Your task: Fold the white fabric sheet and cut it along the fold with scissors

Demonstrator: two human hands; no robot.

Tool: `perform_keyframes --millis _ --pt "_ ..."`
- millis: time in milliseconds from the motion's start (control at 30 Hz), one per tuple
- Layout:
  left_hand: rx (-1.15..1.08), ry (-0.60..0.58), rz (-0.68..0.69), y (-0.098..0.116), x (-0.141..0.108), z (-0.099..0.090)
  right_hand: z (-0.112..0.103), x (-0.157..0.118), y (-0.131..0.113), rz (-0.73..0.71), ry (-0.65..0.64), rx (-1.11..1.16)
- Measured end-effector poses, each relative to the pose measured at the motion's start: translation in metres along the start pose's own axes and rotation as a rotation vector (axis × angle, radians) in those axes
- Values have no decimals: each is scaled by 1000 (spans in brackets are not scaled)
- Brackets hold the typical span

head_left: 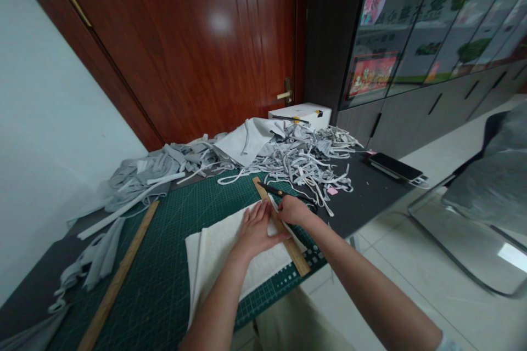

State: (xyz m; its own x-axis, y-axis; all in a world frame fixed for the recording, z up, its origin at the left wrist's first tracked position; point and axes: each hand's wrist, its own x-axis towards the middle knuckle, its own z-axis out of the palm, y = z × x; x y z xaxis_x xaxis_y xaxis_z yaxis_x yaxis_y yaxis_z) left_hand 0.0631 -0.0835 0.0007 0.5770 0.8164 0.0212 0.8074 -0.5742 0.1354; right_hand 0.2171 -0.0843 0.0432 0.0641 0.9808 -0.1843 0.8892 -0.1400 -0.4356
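A folded cream cloth lies on a green cutting mat. Across its right side runs a wooden ruler. My left hand is spread flat, pressing on the cloth and on the ruler with fingers stretched out. Close by, at the ruler's right edge, my right hand is closed; anything inside its fingers is hidden. Just beyond the right hand lie black scissors, partly over the ruler's far end and partly covered by the hand.
Heaped grey fabric strips and a pale cloth piece line the back. A white box stands behind them. Another wooden ruler lies left. A black phone-like device sits at the right edge, near a chair.
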Motion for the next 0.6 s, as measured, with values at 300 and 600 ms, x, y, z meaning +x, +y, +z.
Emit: perform_keyframes --millis 300,600 --pt "1 -17 -9 -1 1 2 6 -17 10 -21 13 37" --pt "55 21 -15 2 0 2 17 -62 34 -12 42 110"
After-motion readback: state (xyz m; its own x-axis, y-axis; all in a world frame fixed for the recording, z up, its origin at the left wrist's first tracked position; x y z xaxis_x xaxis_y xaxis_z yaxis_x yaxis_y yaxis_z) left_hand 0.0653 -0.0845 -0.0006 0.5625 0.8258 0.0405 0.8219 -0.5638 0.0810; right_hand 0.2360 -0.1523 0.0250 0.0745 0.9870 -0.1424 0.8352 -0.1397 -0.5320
